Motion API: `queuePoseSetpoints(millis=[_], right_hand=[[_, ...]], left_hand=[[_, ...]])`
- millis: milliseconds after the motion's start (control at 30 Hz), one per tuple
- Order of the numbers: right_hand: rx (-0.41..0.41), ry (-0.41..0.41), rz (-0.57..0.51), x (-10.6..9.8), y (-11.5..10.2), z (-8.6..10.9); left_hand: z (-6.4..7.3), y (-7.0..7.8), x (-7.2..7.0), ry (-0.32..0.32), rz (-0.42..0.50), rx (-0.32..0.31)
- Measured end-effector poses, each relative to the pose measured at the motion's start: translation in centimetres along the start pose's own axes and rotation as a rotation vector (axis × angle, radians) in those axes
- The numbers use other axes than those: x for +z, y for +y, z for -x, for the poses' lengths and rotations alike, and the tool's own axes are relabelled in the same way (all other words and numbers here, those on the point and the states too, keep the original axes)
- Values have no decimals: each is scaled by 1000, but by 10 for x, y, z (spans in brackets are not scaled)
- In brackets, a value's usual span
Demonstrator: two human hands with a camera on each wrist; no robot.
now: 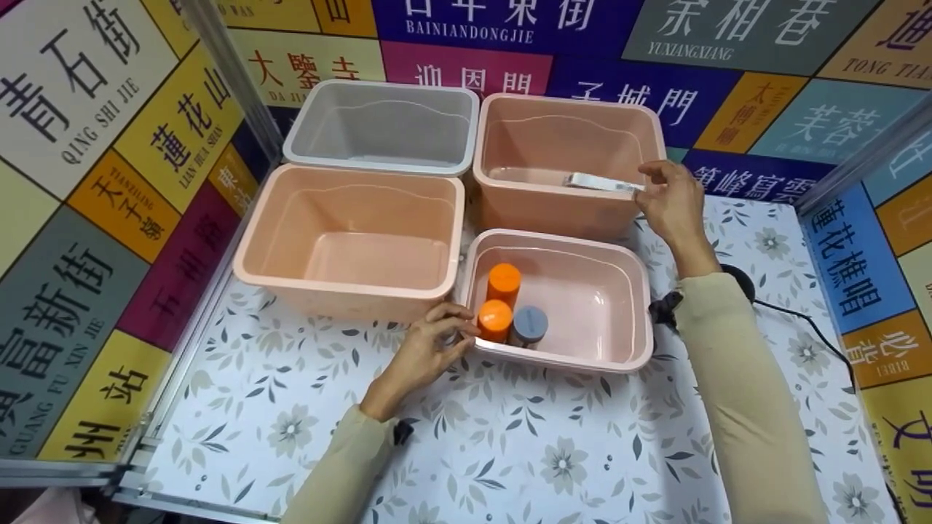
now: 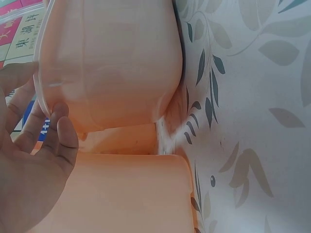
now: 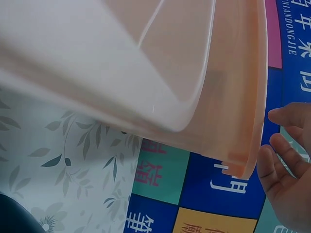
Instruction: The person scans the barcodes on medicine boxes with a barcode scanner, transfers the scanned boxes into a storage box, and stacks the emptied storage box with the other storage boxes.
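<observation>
In the head view my right hand (image 1: 673, 200) is over the right front corner of the tall peach bin (image 1: 561, 211) at the back right. A narrow white item (image 1: 601, 182) shows inside that bin, just behind its front rim, its right end close to my fingertips. The right wrist view has thumb and loosely bent fingers (image 3: 286, 150) apart at the rim, nothing visible between them. My left hand (image 1: 429, 346) grips the left front corner of the low pink bin (image 1: 633, 313). Two orange-capped containers (image 1: 504, 280) and a grey-blue-capped one (image 1: 530, 324) stand in it.
A grey bin (image 1: 378, 169) stands at the back left and a larger peach bin (image 1: 349, 291) in front of it. Sign-printed panels (image 1: 145, 175) close the table in at the sides and back. On the right a black cable (image 1: 808, 320) runs across the floral tabletop (image 1: 568, 444).
</observation>
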State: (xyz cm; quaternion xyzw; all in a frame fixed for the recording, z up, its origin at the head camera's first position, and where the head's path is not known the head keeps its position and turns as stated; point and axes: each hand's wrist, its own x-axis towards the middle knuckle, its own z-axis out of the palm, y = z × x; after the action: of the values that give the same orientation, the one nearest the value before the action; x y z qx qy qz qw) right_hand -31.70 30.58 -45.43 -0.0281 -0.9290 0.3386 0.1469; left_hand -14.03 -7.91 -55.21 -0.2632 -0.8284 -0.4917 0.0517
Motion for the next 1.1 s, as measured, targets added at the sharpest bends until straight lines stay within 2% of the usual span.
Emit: queuePoseSetpoints(millis=[167, 400, 467, 633, 867, 1100], right_hand=[[19, -3, 1, -1, 1, 3], [-85, 72, -1, -2, 10, 7], [-90, 75, -4, -3, 11, 10], [-77, 57, -26, -6, 9, 16], [-18, -5, -46, -12, 1, 28], [-56, -8, -44, -14, -1, 40]], left_hand=[[0, 0, 0, -3, 3, -5], [1, 0, 1, 12, 7, 11], [1, 0, 1, 13, 7, 14], [0, 0, 1, 16, 3, 17], [0, 0, 0, 5, 8, -5], [0, 0, 1, 2, -6, -5]])
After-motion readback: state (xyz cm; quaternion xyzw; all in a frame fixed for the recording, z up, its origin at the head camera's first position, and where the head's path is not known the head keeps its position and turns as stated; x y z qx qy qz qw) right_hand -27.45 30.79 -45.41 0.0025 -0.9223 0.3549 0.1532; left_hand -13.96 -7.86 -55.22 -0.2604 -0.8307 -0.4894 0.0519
